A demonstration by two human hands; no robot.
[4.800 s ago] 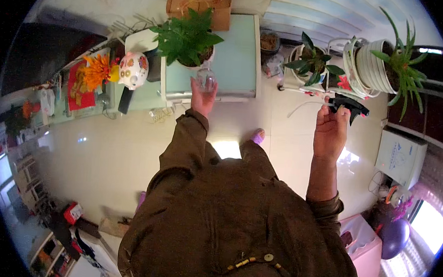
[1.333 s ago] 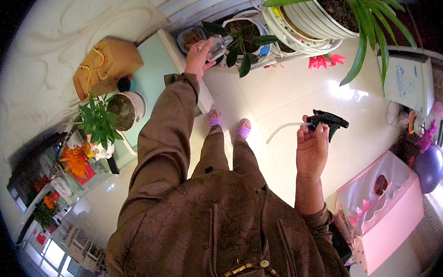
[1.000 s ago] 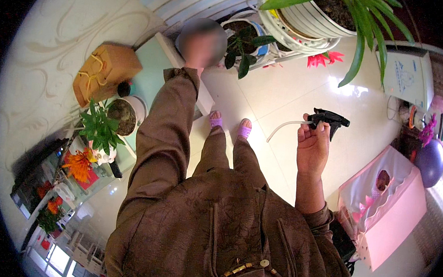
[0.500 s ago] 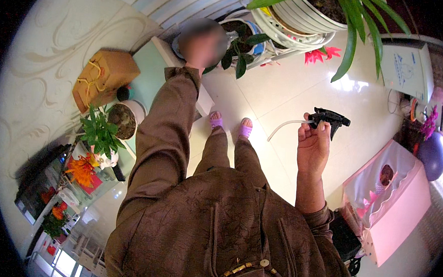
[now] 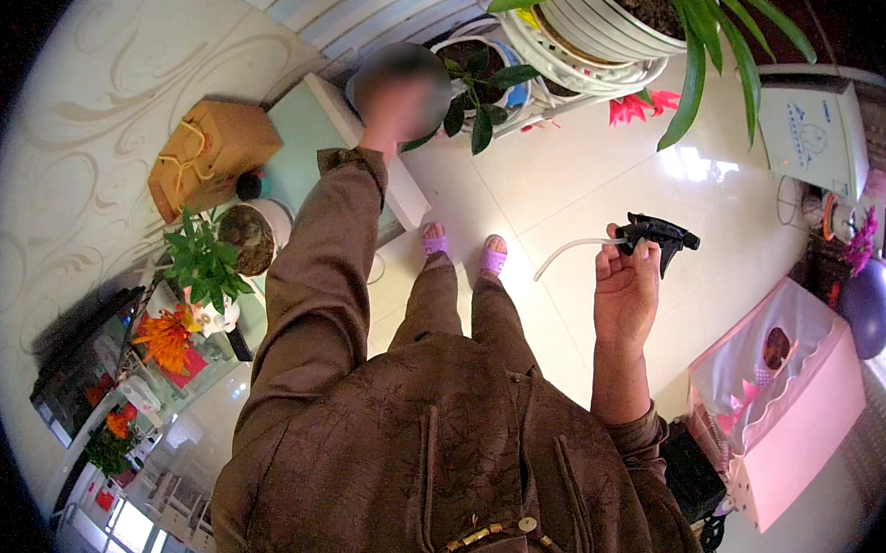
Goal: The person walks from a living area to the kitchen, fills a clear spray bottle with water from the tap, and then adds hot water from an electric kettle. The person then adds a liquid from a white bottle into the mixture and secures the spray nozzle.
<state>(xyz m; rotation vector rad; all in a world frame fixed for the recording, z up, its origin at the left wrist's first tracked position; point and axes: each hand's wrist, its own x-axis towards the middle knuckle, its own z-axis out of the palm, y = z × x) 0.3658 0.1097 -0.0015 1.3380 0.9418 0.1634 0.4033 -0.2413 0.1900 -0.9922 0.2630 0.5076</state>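
Observation:
My right hand [image 5: 626,296] is closed on a black trigger spray head [image 5: 655,238], held up over the floor. A thin pale dip tube [image 5: 570,251] curves out of it to the left, its end free, with no bottle attached. At the far end of my outstretched left arm, my left hand [image 5: 400,104] is covered by a blurred patch, so its fingers and anything in them cannot be made out. Close beside it, on the right, is a dark-leaved plant [image 5: 480,100] in a white pot [image 5: 521,88].
A pale green-topped cabinet [image 5: 304,154] bears a brown gift bag [image 5: 209,154] and a potted plant [image 5: 203,259]. At the far right, a white tiered stand [image 5: 574,73] holds a long-leaved plant [image 5: 688,99]. A pink box [image 5: 800,435] stands on the right.
My left hand has drawn slightly left and nearer. A clear piece that showed at its right edge is no longer visible. My right hand and the spray head stay nearly still.

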